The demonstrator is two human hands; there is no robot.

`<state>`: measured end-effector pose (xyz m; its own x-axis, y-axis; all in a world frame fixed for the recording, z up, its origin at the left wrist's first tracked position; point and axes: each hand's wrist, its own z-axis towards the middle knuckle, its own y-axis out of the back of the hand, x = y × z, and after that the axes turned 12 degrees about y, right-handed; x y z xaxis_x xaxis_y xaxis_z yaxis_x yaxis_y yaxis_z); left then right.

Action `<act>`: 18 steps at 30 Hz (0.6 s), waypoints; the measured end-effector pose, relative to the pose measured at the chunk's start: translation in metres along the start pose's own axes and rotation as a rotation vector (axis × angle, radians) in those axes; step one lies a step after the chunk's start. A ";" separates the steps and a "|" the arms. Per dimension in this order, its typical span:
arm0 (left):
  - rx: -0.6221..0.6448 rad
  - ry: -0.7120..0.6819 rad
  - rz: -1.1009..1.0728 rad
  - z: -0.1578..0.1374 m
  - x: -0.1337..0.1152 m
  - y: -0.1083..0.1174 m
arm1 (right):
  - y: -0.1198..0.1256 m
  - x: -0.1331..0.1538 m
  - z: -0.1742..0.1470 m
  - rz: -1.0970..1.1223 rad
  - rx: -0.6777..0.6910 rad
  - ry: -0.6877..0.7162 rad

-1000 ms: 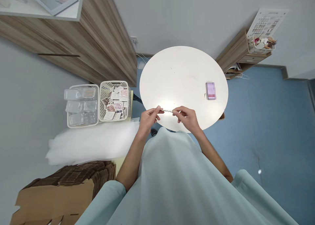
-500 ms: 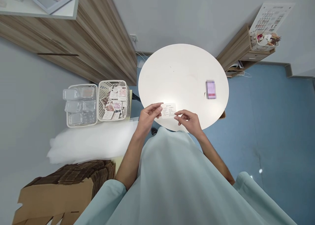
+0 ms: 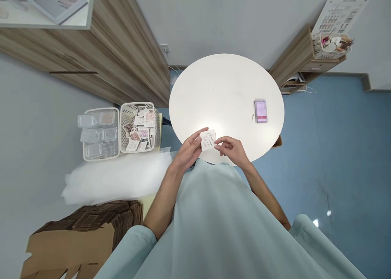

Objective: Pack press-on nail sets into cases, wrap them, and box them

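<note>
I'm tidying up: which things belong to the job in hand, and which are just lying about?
Seemingly in the job: printed card, held by left hand; right hand at its edge.

Apparently lying about: blurred purple item on table; clear boxes; white bundle; brown cardboard.

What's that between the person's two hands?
A small white printed card: the head view shows it held by the left hand, with the right hand at its opposite edge.
</note>
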<state>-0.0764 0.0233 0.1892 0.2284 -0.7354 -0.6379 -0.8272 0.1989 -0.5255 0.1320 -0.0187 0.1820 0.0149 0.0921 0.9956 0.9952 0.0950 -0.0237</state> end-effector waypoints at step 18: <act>-0.376 -0.062 0.227 0.025 0.021 -0.028 | 0.009 0.006 0.010 -0.722 0.207 0.504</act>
<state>-0.0355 0.0190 0.1767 0.0397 -0.6578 -0.7521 -0.9867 0.0931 -0.1335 0.1396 -0.0077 0.1871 -0.5174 -0.5000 0.6945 0.7420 0.1421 0.6551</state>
